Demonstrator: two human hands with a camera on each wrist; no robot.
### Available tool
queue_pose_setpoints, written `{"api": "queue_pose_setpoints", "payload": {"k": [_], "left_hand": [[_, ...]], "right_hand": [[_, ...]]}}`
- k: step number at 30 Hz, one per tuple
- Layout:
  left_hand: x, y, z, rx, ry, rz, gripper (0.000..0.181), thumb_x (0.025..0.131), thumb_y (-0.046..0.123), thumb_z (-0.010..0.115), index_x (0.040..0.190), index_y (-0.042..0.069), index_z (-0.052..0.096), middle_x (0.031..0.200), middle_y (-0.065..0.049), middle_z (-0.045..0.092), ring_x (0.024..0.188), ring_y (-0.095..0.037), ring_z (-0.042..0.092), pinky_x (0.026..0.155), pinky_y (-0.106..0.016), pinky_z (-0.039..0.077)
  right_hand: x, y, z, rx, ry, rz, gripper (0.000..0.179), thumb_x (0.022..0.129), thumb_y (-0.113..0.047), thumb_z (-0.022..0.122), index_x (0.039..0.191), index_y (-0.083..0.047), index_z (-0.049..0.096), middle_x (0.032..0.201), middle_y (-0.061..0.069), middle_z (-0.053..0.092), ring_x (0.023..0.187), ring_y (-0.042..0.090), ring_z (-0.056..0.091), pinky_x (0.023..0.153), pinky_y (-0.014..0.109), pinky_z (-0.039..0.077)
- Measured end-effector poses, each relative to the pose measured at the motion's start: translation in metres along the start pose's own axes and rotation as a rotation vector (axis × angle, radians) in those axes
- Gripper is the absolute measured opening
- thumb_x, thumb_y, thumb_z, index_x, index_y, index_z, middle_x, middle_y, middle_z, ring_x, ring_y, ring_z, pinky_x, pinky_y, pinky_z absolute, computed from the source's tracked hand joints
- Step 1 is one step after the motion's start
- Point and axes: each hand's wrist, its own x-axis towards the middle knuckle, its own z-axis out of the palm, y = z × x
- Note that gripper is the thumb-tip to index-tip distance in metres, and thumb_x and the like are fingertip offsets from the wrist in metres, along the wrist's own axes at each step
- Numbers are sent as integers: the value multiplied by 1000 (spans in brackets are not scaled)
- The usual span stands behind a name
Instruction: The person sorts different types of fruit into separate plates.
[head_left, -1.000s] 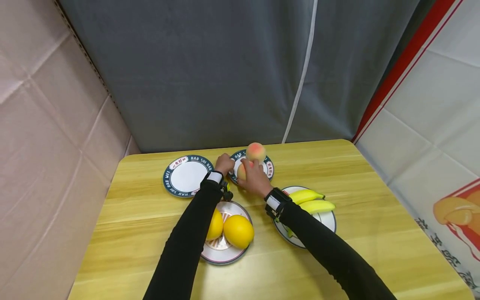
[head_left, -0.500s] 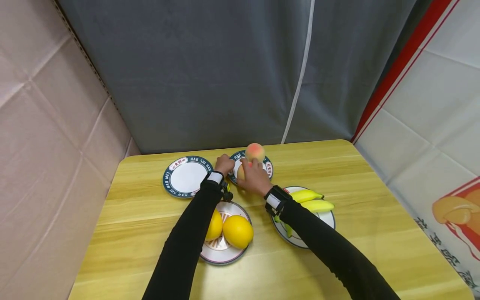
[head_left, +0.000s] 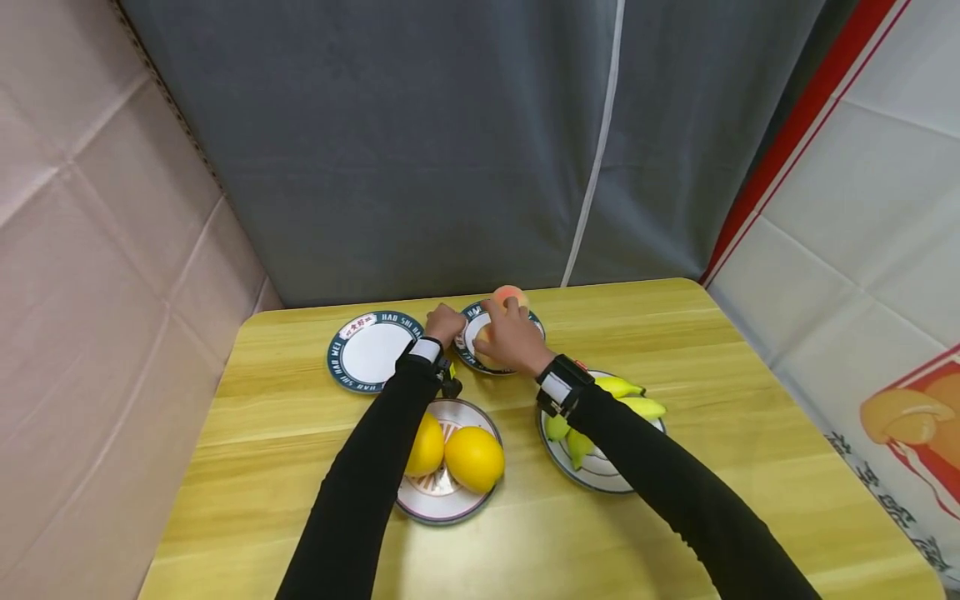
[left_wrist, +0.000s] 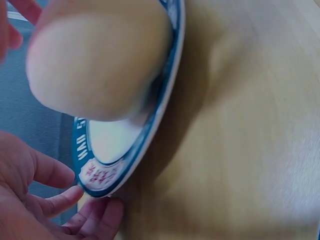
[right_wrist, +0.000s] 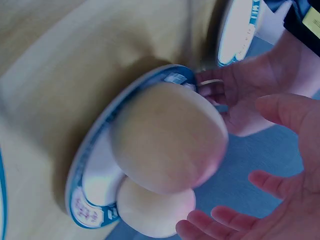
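Note:
My left hand (head_left: pixel 445 323) pinches the left rim of a small blue-rimmed plate (left_wrist: pixel 102 175), thumb above and other fingers beneath. Two peaches lie on this plate: a nearer peach (right_wrist: pixel 170 140) and a farther peach (right_wrist: pixel 155 207), which shows in the head view just beyond my right hand (head_left: pixel 516 340). That hand hovers over the nearer peach with its fingers spread, and partly hides it. In the right wrist view, the right fingertips (right_wrist: pixel 197 225) stand close to the farther peach, with nothing gripped between them.
Another blue-rimmed plate (head_left: pixel 345 371) stands to the left. Nearer, a plate (head_left: pixel 442 510) bears yellow round fruits (head_left: pixel 474 459), partly behind the left sleeve. At right, a plate (head_left: pixel 611 483) holds bananas (head_left: pixel 643 407) and green fruit (head_left: pixel 580 447) beneath the right forearm. A grey curtain hangs behind the table.
My right hand has loosened from the nearer peach and risen slightly, now covering more of the farther one. The left hand stays at the plate's rim, with little movement.

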Motion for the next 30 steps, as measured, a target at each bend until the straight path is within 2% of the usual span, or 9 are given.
{"api": "queue_pose_setpoints", "payload": {"k": [3,10,14,15,19,21,22,25,30], "left_hand": [[-19,21,-14,40,9,-35,22,97,15,51,84,-1,60,90,-15,53,86,-30,49,73,-36,41],[-31,41,-33,63,25,-21,33,100,13,48,122,-10,58,101,-17,52,87,-30,49,74,-37,36],[-22,37,-38,34,3,-12,22,96,12,51,101,-6,63,92,-15,52,82,-31,48,72,-39,37],[1,20,-30,20,12,31,20,96,15,51,90,0,62,85,-11,50,76,-28,47,69,-37,36],[18,10,-32,-22,22,57,19,94,11,51,76,9,46,76,-6,37,66,-23,32,64,-38,28],[11,13,-37,-24,54,58,10,93,10,52,82,10,50,77,-4,41,65,-20,33,63,-35,29],[-14,31,-49,-24,54,24,5,93,7,51,93,4,56,82,-8,46,66,-22,34,64,-36,30],[-36,41,-63,-34,73,18,35,97,9,49,129,-2,60,100,-15,60,66,-18,36,67,-33,33],[-57,45,-81,-69,62,21,49,106,15,46,152,0,47,140,-22,59,72,-20,38,72,-33,34]], "right_hand": [[2,-2,-13,40,6,-12,72,99,-35,74,158,-9,42,154,33,41,124,48,55,95,55,59],[8,-8,-42,62,18,-41,69,101,-36,72,158,-9,43,151,31,42,130,48,53,99,57,56],[11,-9,-48,74,18,-50,68,102,-35,72,158,-10,43,150,29,42,131,46,50,100,56,55],[12,-9,-49,76,18,-54,68,102,-35,72,158,-10,43,150,28,42,130,45,50,100,56,55],[14,-10,-54,69,39,-83,67,102,-34,71,158,-10,43,148,29,43,129,46,50,99,56,54],[15,-12,-58,71,54,-93,67,102,-33,72,157,-10,44,147,29,43,127,46,50,99,55,53],[15,-12,-61,72,63,-98,67,102,-33,72,157,-10,44,147,29,44,127,45,50,99,55,53],[15,-15,-69,81,82,-100,67,102,-33,72,158,-12,43,147,27,43,125,44,50,97,54,53],[13,-20,-86,90,105,-116,67,102,-32,72,158,-13,42,150,27,42,127,42,49,97,54,53]]}}
